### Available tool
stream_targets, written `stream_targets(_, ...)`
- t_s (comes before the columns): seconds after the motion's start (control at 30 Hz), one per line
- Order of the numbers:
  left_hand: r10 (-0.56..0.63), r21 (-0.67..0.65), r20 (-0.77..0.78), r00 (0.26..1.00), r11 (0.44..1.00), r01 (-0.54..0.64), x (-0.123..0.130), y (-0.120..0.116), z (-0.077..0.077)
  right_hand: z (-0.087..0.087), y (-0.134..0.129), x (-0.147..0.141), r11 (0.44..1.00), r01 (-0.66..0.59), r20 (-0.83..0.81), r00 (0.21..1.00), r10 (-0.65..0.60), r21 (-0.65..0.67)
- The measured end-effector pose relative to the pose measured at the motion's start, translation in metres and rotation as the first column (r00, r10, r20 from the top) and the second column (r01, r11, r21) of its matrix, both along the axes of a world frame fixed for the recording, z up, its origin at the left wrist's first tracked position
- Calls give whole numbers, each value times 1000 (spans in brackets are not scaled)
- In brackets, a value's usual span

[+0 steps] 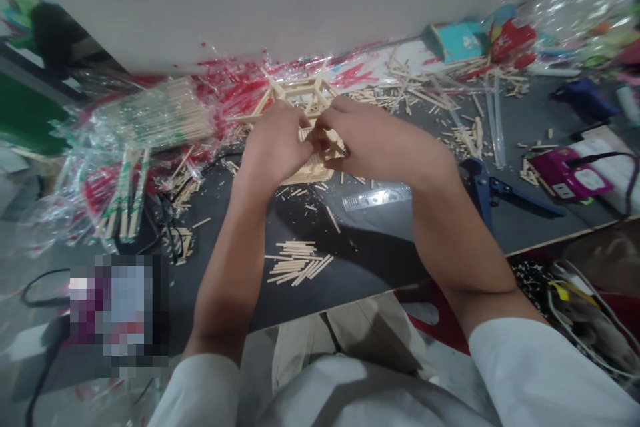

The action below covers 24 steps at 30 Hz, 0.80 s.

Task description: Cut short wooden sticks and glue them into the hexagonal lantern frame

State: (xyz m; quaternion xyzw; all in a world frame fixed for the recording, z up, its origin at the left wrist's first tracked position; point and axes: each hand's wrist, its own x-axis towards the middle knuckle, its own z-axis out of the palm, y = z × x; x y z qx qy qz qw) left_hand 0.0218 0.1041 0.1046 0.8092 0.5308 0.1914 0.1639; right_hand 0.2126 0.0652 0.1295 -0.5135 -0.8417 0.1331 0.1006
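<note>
A small model built of pale wooden sticks [300,89] stands on the dark table, with a slanted frame at its top and a layered base. My left hand [275,143] is closed at the model's left side, its thumb and fingertips bent in against the sticks. From the right, my right hand [367,137] reaches in with fingers pinched at the model's middle. Whatever lies between those fingertips is too small and shaded to make out. Nearer to me lies a loose pile of short cut sticks [297,261]. A clear ruler [375,198] rests below my right hand.
Bundled sticks in plastic wrap [160,113] lie at the left, beside more sticks with green bands [127,197]. Blue-handled cutters [483,190] and a purple device [570,173] with a cable sit at the right. Stick scraps [425,90] litter the back of the table.
</note>
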Motion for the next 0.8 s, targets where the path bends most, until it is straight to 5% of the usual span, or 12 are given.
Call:
stream_targets(0.13,-17,24,2,1000,1000,17,-1,-3,4,0,0,1,1000,-6,14,1000,6,9)
stream_targets(0.47,-14,-64,66,998,998,19,8,-29,43,24,-12,4,993,95,-131,988,-86,64)
stream_targets(0.67,61,-74,94,994,996,-54,0,-23,43,20,-8,10,1000,5,-114,993,-5,-4)
stream_targets(0.8,131,-108,134,982,987,-117,-10,-14,34,19,6,51,991,120,84,990,-115,-64)
